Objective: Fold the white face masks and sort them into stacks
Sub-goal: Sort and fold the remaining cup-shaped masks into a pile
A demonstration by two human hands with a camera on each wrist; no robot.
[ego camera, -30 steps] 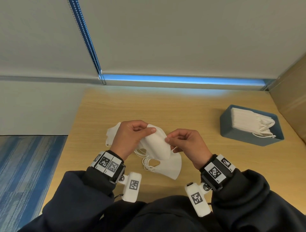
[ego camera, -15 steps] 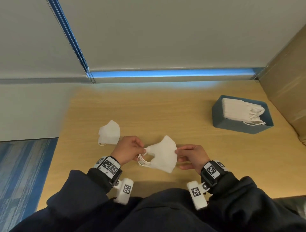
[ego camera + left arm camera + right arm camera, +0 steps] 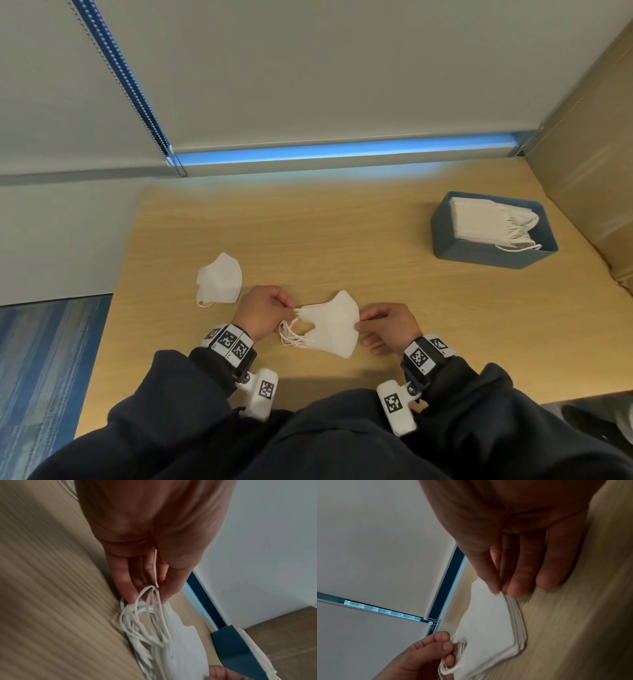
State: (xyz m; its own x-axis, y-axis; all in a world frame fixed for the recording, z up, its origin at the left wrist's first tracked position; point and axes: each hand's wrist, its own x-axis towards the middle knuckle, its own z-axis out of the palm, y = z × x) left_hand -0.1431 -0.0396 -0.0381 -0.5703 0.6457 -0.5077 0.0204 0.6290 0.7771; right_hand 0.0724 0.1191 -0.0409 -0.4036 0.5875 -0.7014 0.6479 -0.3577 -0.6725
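Observation:
A stack of several folded white masks [image 3: 334, 325] lies on the wooden table [image 3: 308, 233] near its front edge. My left hand [image 3: 293, 310] pinches the top mask's left end by the bunched ear loops [image 3: 142, 622]. My right hand [image 3: 359, 323] pinches the stack's right edge between thumb and fingers [image 3: 494, 588]. The layered edges of the stack [image 3: 488, 628] show in the right wrist view. One more folded mask [image 3: 219, 279] lies alone to the left, apart from my left hand [image 3: 436, 649].
A blue bin [image 3: 493, 253] at the back right holds a row of white masks [image 3: 489, 222]. A cardboard wall [image 3: 589, 154] stands along the table's right side. A window blind with a bead chain [image 3: 130, 85] hangs behind the table.
Both hands came down toward the table's front with the mask and laid it on the stack. The single mask on the left came out from behind my left hand.

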